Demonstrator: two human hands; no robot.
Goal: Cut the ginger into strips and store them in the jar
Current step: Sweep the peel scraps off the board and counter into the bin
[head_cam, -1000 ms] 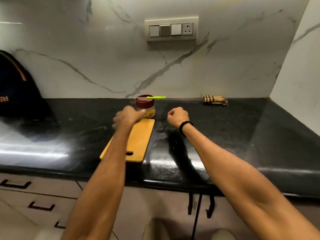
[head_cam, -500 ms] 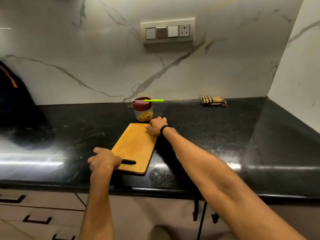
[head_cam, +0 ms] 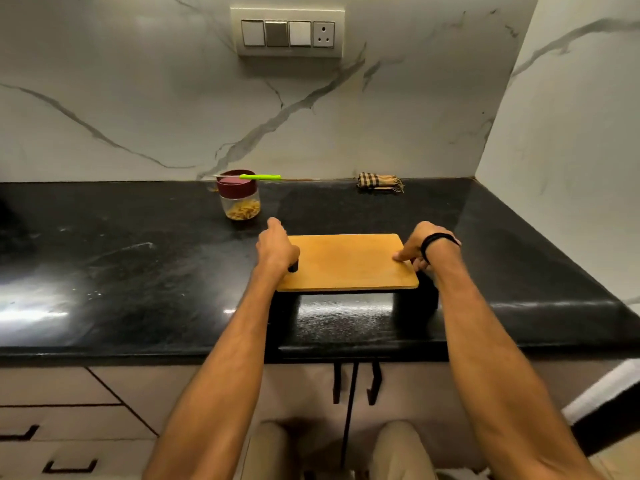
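A wooden cutting board (head_cam: pixel 346 261) is held a little above the black countertop (head_cam: pixel 138 271), lying crosswise in front of me and casting a shadow below. My left hand (head_cam: pixel 277 247) grips its left end at the handle slot. My right hand (head_cam: pixel 420 245), with a black wristband, grips its right end. Behind the board stands a clear jar (head_cam: pixel 239 199) with a dark red lid and yellowish ginger strips inside. A knife with a green handle (head_cam: pixel 259 177) rests across the lid.
A folded checked cloth (head_cam: pixel 379 181) lies at the back of the counter by the marble wall. A switch panel (head_cam: pixel 287 32) sits on the wall above. The side wall closes the counter on the right. Drawers and cabinet doors (head_cam: pixel 69 410) lie below.
The board has been turned from lengthwise to crosswise and shifted right, off the counter surface. Both hands moved from one end and corner to grip its two short ends. The jar stayed put.
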